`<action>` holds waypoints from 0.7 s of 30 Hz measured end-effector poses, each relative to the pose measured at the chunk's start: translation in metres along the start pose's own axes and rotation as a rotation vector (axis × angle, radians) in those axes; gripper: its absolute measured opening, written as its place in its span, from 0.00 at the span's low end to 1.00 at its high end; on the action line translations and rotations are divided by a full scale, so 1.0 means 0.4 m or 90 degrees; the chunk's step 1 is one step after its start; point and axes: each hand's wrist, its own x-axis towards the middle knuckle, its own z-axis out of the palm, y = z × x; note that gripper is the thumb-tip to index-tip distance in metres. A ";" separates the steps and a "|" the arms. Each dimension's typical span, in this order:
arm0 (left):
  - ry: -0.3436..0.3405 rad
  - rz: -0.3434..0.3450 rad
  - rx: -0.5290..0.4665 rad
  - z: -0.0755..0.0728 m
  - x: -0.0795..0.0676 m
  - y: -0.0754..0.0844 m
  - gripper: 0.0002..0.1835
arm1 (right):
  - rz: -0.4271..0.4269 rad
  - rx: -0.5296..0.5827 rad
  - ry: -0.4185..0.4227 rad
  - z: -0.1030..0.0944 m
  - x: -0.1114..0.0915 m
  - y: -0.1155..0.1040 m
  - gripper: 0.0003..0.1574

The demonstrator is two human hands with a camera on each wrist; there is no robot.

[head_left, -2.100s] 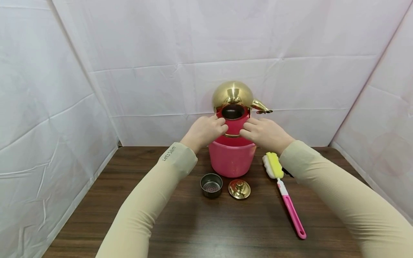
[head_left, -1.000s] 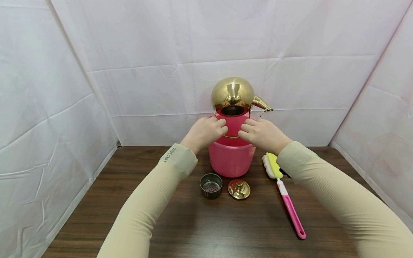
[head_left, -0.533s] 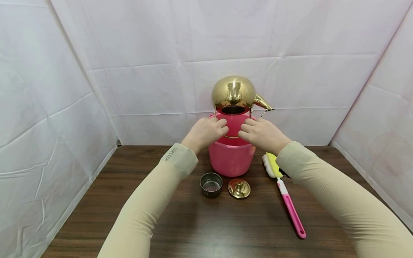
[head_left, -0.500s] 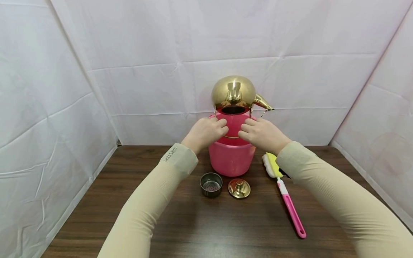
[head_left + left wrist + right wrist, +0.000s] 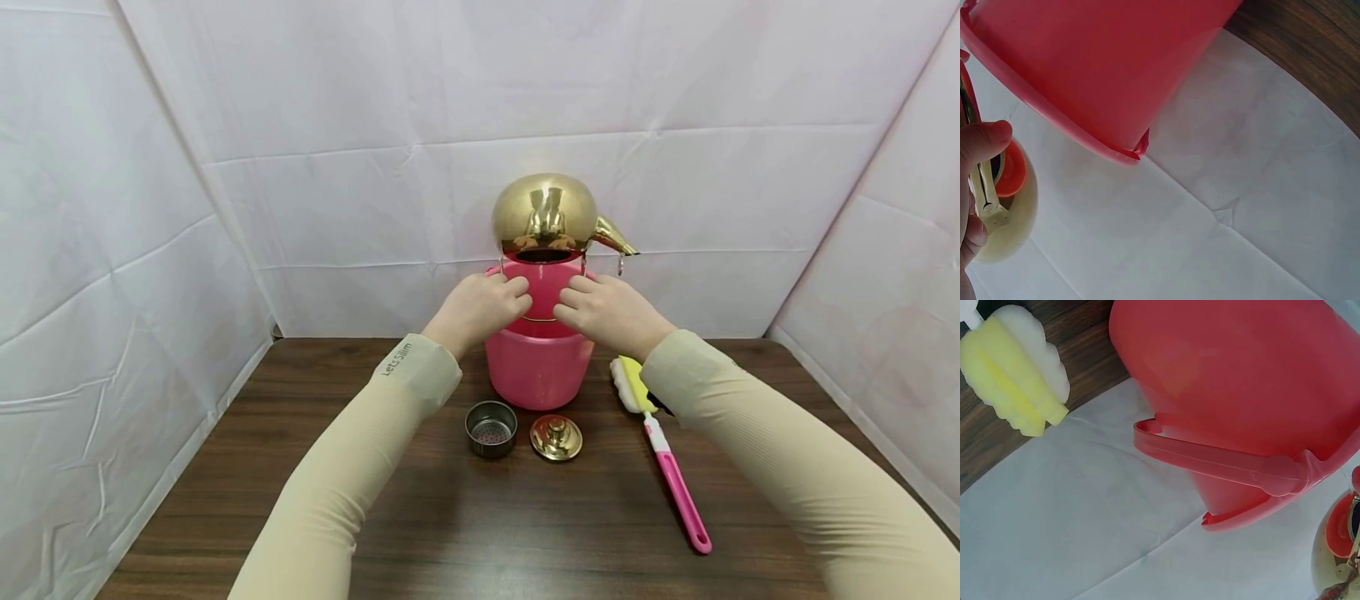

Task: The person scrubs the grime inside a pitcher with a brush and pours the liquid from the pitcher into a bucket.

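In the head view a shiny gold teapot [image 5: 546,208] is tipped over the pink bucket [image 5: 538,371], its dark round mouth facing down toward the bucket. My left hand [image 5: 480,307] grips one side of the teapot's handle [image 5: 538,319], and my right hand [image 5: 611,310] grips the other side, fingers curled. Water [image 5: 620,265] drips from the spout [image 5: 617,239], which points right and down beyond the bucket rim. In the left wrist view, the thumb [image 5: 985,140] presses against the handle. Only a fingertip of the right hand shows in the right wrist view.
On the dark wooden table [image 5: 420,533], a metal strainer cup [image 5: 491,430] and a gold lid [image 5: 556,438] sit before the bucket. A yellow-and-white sponge brush [image 5: 677,492] with a pink handle lies under the right forearm's side. White cloth walls [image 5: 360,208] enclose the table.
The teapot has tilted further: its body has risen slightly and its mouth now appears narrower. Water has started falling from the spout. Both hands keep their hold with little movement.
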 end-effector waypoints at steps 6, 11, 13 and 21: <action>0.012 0.002 -0.001 -0.001 -0.001 0.000 0.12 | -0.001 -0.004 0.003 0.000 0.001 0.000 0.12; 0.020 0.002 0.003 0.001 -0.002 0.000 0.12 | -0.003 -0.007 0.002 0.000 0.001 0.001 0.12; 0.022 0.001 0.004 0.002 -0.002 0.000 0.12 | -0.003 -0.007 0.001 0.000 0.001 0.000 0.12; 0.023 0.001 0.006 0.000 -0.004 0.001 0.12 | -0.006 -0.008 0.004 -0.002 0.003 -0.001 0.12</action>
